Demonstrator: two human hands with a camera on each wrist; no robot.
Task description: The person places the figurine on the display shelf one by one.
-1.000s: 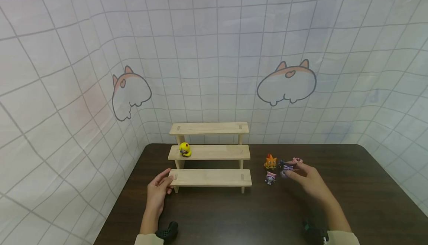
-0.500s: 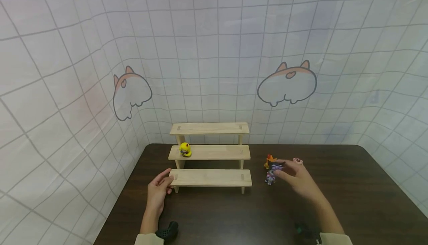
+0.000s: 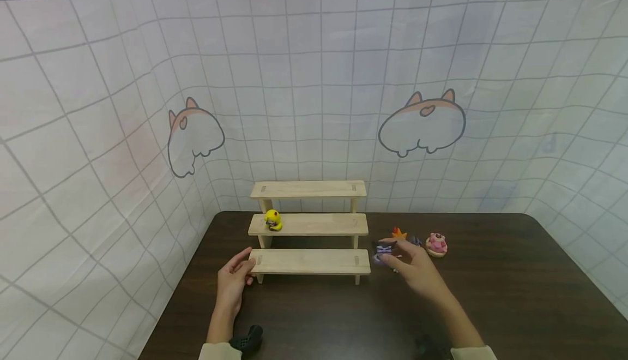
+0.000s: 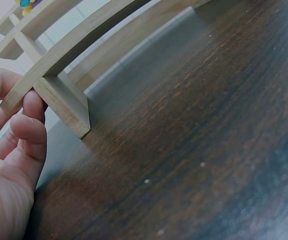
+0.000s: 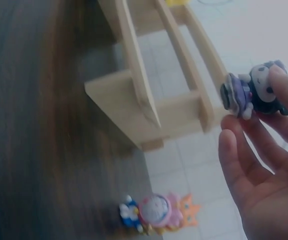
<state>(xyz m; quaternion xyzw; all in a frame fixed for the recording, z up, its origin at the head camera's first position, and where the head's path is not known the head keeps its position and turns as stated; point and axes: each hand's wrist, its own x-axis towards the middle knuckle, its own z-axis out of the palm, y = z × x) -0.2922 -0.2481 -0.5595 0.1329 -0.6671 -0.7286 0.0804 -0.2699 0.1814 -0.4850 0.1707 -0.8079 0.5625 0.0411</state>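
Beside wooden shelf [image 3: 310, 261], held figurine [image 3: 383, 250] blurred, orange figurine [image 3: 399, 233] half-hidden

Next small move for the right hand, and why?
I'd move the right hand left and set the purple figurine on the shelf, probably its middle step. The figurine is pinched just right of the shelf, a yellow figurine already sits on that step, and the left hand grips the bottom step's end.

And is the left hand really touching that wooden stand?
Touching. The left wrist view shows the left hand gripping the wooden stand by the end of its lowest board.
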